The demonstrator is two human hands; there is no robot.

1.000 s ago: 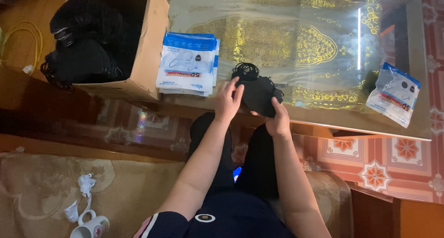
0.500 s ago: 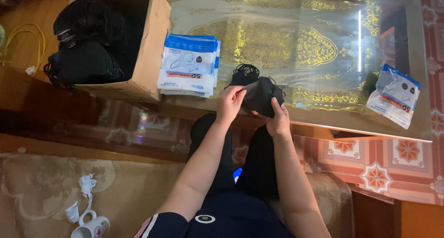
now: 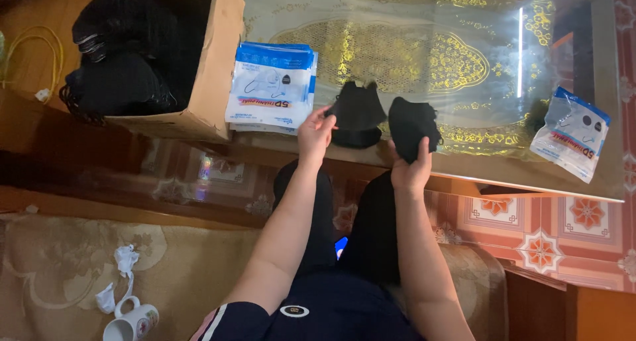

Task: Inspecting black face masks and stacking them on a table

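Note:
My left hand (image 3: 315, 132) holds one black face mask (image 3: 358, 112) by its edge, over the near edge of the glass table (image 3: 503, 172). My right hand (image 3: 411, 169) grips a second black mask (image 3: 412, 126), raised just to the right of the first. The two masks are apart, with a small gap between them. A stack of blue and white mask packets (image 3: 271, 89) lies on the table just left of my left hand. One more sealed packet (image 3: 571, 141) lies at the table's right end.
An open cardboard box (image 3: 212, 69) full of black masks (image 3: 122, 63) stands at the table's left end. My legs are under the table's near edge. A white mug (image 3: 130, 321) and crumpled tissue (image 3: 122, 261) lie on the patterned rug at lower left. A yellow cable (image 3: 33, 56) lies at far left.
Both hands held a bundle of black masks together. Now they have drawn apart, each holding one mask.

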